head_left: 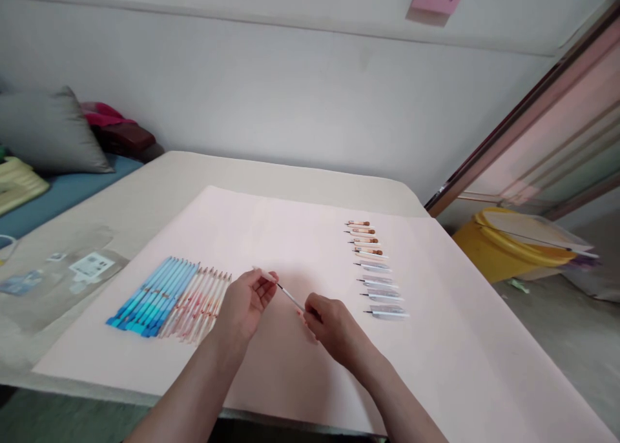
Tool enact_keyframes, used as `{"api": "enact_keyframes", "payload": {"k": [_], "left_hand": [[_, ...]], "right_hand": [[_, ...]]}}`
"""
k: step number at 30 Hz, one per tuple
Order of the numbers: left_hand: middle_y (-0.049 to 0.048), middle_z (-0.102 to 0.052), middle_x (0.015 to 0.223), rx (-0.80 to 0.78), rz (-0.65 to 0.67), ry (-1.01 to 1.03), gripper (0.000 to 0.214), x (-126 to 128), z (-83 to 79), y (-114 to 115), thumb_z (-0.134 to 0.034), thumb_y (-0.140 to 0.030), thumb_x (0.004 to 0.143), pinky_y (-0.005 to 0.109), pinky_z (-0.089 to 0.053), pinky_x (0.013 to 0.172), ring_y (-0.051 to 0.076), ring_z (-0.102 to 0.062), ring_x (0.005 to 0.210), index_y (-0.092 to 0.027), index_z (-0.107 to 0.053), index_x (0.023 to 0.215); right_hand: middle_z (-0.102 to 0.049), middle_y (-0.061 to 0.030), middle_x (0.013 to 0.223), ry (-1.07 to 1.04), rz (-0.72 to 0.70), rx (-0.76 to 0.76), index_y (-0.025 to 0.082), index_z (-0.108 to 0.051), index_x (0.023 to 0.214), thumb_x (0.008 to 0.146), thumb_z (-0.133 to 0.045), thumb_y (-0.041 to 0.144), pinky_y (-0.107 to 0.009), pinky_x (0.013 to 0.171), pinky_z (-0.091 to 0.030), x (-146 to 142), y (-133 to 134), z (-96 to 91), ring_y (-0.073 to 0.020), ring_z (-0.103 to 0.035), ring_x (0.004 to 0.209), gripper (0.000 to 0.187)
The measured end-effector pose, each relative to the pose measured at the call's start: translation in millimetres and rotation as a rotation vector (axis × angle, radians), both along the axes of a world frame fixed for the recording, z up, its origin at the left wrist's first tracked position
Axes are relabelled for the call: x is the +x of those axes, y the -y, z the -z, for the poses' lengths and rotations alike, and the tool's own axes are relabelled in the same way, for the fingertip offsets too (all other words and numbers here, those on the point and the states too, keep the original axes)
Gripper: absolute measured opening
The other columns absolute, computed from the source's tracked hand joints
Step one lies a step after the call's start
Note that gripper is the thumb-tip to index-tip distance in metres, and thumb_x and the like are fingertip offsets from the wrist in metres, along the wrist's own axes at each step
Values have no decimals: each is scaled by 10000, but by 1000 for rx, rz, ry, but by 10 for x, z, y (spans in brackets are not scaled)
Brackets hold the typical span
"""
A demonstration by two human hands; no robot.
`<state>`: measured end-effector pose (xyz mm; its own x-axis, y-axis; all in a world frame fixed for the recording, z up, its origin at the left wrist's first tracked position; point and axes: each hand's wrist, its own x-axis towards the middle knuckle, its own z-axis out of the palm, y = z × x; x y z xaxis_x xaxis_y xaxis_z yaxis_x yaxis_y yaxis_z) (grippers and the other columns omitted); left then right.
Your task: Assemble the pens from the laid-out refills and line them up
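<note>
- Two bare hands are at work above a pink sheet on the desk, between two sets of pens and parts.
- Left hand: fingers pinched on a small pale piece, just beside the row of pale pens.
- Right hand: fingers curled closed on a thin white rod, held at a slant in the gap between the hands. Its dark end points to the left fingers; whether it touches the pale piece cannot be determined.
- A reddish item lies on the sheet, partly hidden by the right hand; its full shape cannot be told.
- Blue pens lie left of the pale ones. Well to the right, brown-capped parts and grey parts form one column.
- Risk, judged: the rod is slender and gripped toward one end — pushed off line, it could bend or slip.
- Risk, judged: a loosened pinch could drop the pale piece.
- Risk, judged: the left wrist is close enough to knock the pale pens askew; the reddish item could roll if the right hand brushes it.
</note>
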<state>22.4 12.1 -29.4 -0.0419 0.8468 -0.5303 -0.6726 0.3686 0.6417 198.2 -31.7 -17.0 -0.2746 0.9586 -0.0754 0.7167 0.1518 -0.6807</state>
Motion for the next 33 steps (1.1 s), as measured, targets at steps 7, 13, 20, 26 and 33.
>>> {"api": "enact_keyframes", "payload": {"k": [7,13,20,26,33], "left_hand": [[76,-660,791,170,75,-225,198,97,-62,63,-653,-294,709,256,-473,657,140,-623,720,-160,-531,788],[88,-664,829,174,137,-258,234,177,-42,134,-653,-332,702,289,-463,704,150,-620,747,-161,-524,796],[86,-653,854,211,246,-275,240,362,6,298,-592,-389,751,330,-480,696,165,-625,715,-169,-526,820],[73,-648,824,211,243,-276,225,344,-6,294,-593,-379,752,331,-483,695,156,-621,695,-175,-524,815],[73,-654,839,202,227,-330,205,340,-14,281,-598,-355,749,318,-474,710,160,-624,740,-180,-527,828]], "right_hand": [[-533,37,553,-102,64,-19,192,-472,636,781,-438,131,-185,488,-324,-2,27,49,-89,-504,498,161],[-548,35,586,-306,140,-78,192,-535,665,750,-445,137,-169,444,-348,-17,37,102,-81,-519,472,136],[-537,41,521,-433,240,-137,186,-560,697,757,-480,185,-180,443,-392,-113,41,137,-93,-529,442,101],[-526,46,493,-423,239,-149,194,-561,705,767,-484,203,-189,447,-401,-135,51,134,-103,-532,440,99],[-544,43,545,-391,226,-109,199,-555,710,748,-475,165,-188,467,-395,-124,40,144,-95,-528,463,95]]}}
